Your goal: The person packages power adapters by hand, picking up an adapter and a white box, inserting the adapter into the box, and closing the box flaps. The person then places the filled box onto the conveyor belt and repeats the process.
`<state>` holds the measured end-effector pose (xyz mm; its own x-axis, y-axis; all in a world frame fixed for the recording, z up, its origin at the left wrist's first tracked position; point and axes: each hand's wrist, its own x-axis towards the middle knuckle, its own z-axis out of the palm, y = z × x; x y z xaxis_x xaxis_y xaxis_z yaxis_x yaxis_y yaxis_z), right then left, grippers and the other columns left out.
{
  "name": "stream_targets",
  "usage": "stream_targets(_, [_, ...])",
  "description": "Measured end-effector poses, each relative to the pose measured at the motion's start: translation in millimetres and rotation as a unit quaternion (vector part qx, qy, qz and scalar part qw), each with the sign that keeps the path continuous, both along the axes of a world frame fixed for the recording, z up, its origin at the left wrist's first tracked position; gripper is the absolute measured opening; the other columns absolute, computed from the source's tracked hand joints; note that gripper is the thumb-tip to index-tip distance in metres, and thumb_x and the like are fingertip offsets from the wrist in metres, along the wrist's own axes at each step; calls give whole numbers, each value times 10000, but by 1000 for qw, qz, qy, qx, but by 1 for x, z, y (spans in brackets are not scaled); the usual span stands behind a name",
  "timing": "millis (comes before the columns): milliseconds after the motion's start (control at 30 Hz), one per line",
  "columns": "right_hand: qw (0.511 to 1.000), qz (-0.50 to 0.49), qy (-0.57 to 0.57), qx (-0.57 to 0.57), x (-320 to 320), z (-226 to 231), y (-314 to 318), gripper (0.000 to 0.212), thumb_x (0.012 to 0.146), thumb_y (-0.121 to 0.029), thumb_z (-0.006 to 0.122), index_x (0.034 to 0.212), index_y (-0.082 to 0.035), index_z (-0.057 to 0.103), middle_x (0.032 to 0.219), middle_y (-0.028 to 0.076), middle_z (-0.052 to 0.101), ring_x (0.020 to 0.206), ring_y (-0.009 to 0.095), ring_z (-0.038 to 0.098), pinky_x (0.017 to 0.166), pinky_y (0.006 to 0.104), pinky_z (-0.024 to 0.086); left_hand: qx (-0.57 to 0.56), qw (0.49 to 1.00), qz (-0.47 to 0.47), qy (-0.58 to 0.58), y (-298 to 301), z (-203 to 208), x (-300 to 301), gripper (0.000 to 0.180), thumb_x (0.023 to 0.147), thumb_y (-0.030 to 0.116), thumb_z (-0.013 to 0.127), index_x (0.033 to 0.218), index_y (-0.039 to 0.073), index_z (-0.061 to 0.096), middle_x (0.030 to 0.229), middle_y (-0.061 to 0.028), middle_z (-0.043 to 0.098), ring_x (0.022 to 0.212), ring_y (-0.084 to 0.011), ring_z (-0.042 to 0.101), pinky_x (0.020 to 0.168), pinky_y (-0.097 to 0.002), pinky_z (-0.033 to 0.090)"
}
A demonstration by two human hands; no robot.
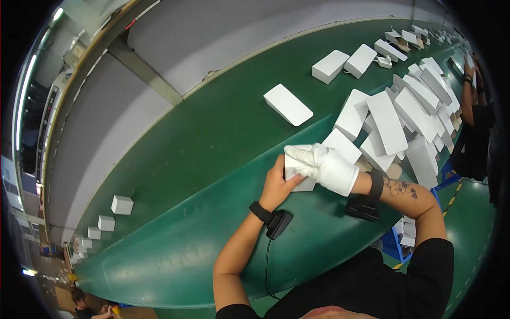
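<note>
A small white box point(305, 185) is held between my hands over the green table point(212, 223). My bare left hand point(275, 184) grips its left side, thumb across the near face and fingers behind. In a white glove, my right hand point(325, 166) bends over the top of the box with its fingers closed against it. The glove covers much of the box, so its upper part is hidden. Each wrist wears a black strap with a small black device. Just right of the gloved hand, another white box point(341, 144) lies at the edge of a pile.
A heap of white boxes point(387, 122) spreads along the right side. Beyond my hands, a single white box point(288, 105) lies on a green belt point(212, 133). More boxes point(122, 205) stand in a row at far left. A co-worker's arm point(467, 98) reaches in at far right.
</note>
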<state>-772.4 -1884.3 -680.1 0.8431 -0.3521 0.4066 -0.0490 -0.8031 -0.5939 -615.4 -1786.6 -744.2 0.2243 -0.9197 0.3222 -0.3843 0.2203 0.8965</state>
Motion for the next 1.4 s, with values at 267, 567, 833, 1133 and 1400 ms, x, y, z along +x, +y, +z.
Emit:
stream_targets(267, [977,62,90,185,2,16,-8,428,923,-217,520,1306,-26,490,1240,182,557,958,346,581,871,373,469,38,999,-30,13,7,6,5,548,797,330,718,1158,-5,478,1018,-193,642,919,-364,636,776,-365,495])
stream_targets(567, [985,104,60,-127,15,42,5,515,856,-318,600,1234,8,477,1076,203,584,897,350,593,762,428,492,-14,999,1,-30,13,5,9,593,763,335,755,1163,11,463,1062,-201,618,961,-384,611,805,-375,485])
stream_targets(833, [903,-314,245,-163,122,31,-72,656,723,-372,680,1208,13,463,1026,214,627,922,343,644,748,427,526,-138,929,340,-40,5,9,111,444,857,199,698,1157,1,436,1071,-84,535,982,-181,527,870,-314,435])
stream_targets(1133, [956,-218,142,-138,6,147,-35,611,720,-283,684,1212,-29,425,858,193,619,808,386,631,704,453,524,-233,803,495,-237,6,36,97,713,818,176,713,1367,-33,309,1335,-169,435,1243,-299,413,1066,-402,291])
stream_targets(1400, [856,-469,-199,-83,-242,156,-62,651,850,-315,668,1370,-12,419,1296,86,519,1165,169,502,985,290,395,-108,902,134,-397,-157,69,5,887,721,298,759,1429,59,281,1418,-225,349,1329,-385,314,1080,-479,279])
